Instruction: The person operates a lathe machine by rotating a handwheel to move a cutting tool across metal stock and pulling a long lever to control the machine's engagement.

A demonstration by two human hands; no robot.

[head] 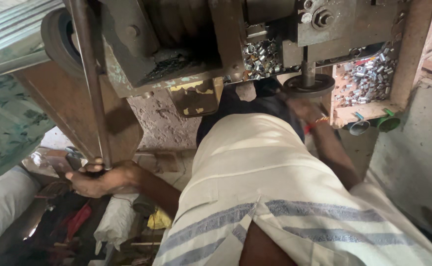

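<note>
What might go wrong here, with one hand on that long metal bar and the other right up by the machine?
1. The right hand sits beside the round black die, under the vertical ram. If the press came down, fingers could probably be caught.
2. The left hand grips the long lever at its lower end; a slip might jerk the press unexpectedly.
3. Small metal rings are heaped loosely in the wooden tray; some could spill near the die.
</note>
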